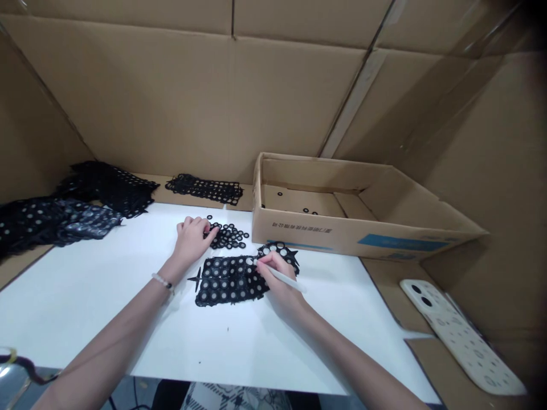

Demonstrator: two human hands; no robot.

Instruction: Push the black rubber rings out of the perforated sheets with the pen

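Currently pressing a white stylus [284, 277] against a black perforated rubber sheet [228, 285].

Right hand [277, 280] is pinching the stylus in a pen grip, its tip on the sheet's upper edge; left hand [192, 240] is resting half-curled, gripping nothing visible, beside and touching a cluster of loose black rings [228, 236] on the white board [85, 319].
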